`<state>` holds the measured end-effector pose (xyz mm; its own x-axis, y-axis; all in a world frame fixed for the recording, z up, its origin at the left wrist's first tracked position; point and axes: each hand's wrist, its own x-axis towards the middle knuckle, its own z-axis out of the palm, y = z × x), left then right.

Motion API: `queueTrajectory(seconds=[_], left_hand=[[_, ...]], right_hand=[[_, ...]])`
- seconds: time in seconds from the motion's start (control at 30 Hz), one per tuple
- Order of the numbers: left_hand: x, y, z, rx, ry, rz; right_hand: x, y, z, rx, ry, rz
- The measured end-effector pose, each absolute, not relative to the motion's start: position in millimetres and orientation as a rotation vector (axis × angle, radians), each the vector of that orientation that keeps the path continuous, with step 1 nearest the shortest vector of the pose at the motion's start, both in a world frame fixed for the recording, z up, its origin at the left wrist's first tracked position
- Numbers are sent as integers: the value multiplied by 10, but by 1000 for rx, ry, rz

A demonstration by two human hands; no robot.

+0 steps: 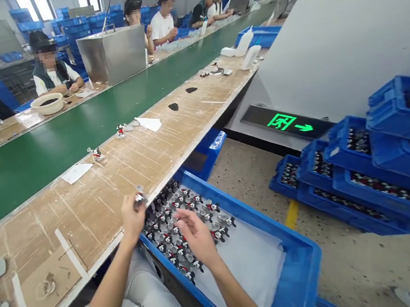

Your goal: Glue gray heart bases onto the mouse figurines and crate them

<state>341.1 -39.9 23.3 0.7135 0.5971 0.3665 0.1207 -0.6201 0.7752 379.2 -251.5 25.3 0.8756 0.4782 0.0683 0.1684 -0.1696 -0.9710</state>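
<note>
- We judge the mouse figurine (140, 196) light and stiff, probably moulded plastic. Its thin ears and limbs look fragile, so we would take hold at the body.
- Our left hand (134, 220) pinches it between fingers and thumb, just beside the rim of the blue tray (240, 216).
- Our right hand (197, 237) hangs half open over the tray, holding nothing we can see.
- We count roughly thirty loose figurines (178, 227) in the tray, too tightly packed for an exact number.
- Two more figurines (96, 153) stand on the bench (81, 217) beyond the tray.
- At least six blue crates (353, 185) lie stacked right of the tray.
</note>
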Motion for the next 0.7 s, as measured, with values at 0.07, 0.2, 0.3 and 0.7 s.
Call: queueTrajectory(seconds=[0.07,0.2,0.3,0.7], left_hand=[[3215,-751,264,2187,409,746],[2938,-1239,268,2216,277,696],[2816,-1447,269,2254,180,643],[2145,-1129,-102,2310,129,262]], right_hand=[[3597,-2293,447,-1634,-493,371],[3441,-2262,595,-1682,-386,350],[3429,-2466,573,-1652,-313,382],[3227,-3814,138,-2088,-263,230]])
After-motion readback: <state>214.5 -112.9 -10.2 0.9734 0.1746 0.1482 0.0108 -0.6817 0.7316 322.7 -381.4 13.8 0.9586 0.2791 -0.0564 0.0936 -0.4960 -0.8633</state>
